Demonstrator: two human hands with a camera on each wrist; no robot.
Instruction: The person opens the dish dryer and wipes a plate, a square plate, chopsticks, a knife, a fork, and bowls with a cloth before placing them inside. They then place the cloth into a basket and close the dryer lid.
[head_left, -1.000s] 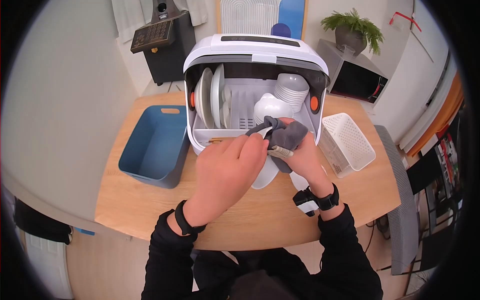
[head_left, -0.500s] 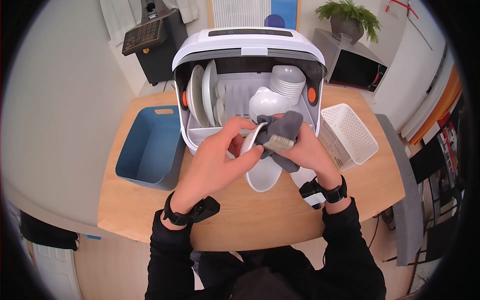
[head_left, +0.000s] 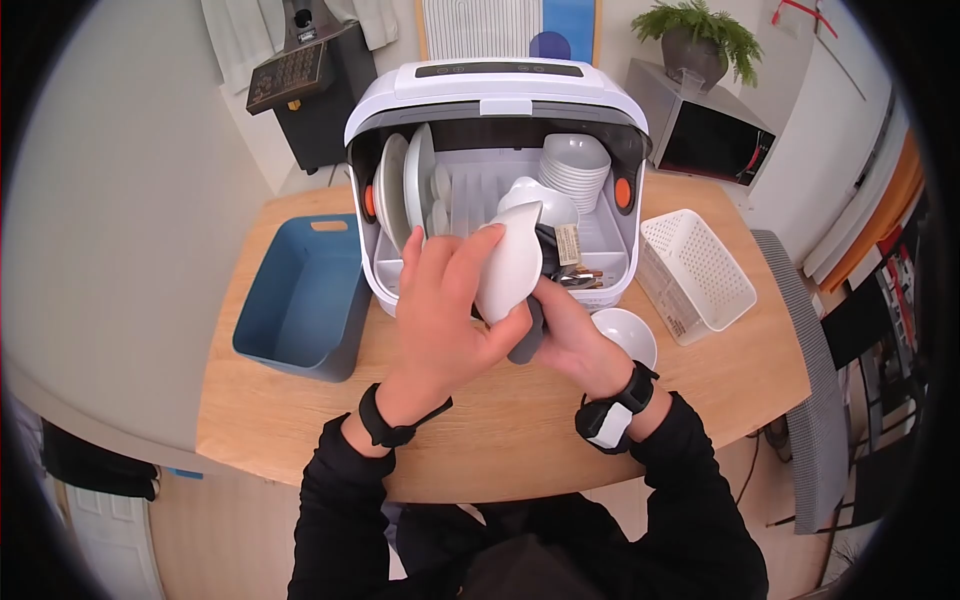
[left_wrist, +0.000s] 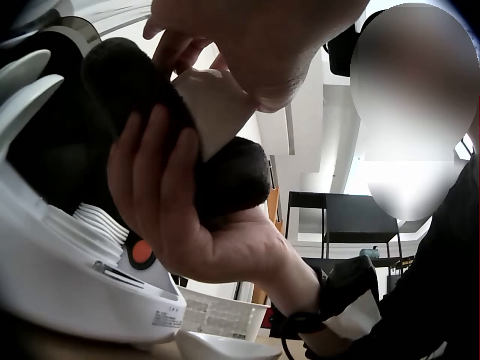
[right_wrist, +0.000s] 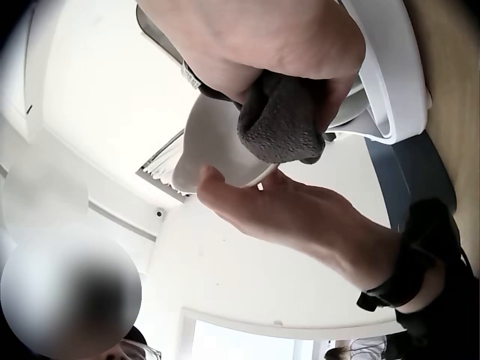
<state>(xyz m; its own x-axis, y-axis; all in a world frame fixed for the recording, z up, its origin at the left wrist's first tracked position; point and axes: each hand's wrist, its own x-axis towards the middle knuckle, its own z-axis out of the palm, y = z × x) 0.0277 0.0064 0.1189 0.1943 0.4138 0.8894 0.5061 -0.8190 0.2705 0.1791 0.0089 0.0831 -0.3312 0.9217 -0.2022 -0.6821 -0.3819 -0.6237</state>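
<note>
In the head view the left hand [head_left: 440,310] pinches a white bowl [head_left: 512,262] by its rim, the bowl tilted on its side. Against the bowl's right side the right hand [head_left: 578,338] holds a dark grey cloth [head_left: 528,335] that has a pale label. The right wrist view shows the cloth [right_wrist: 281,120] bunched in the right hand [right_wrist: 262,37] and pressed to the bowl [right_wrist: 217,142], with the left hand [right_wrist: 300,217] at the rim. Another white bowl [head_left: 625,338] rests on the table beside the right hand.
Behind the hands stands a white dish cabinet [head_left: 400,275] with plates [head_left: 420,180], stacked bowls [head_left: 576,170] and cutlery [head_left: 575,277]. A blue bin [head_left: 300,300] is at left, a white perforated basket [head_left: 700,270] at right, on the wooden table [head_left: 480,450].
The held bowl has turned so its outside shows, and the left fingers have shifted around it. The right hand has moved down and left with the cloth, uncovering cutlery and the bowl on the table.
</note>
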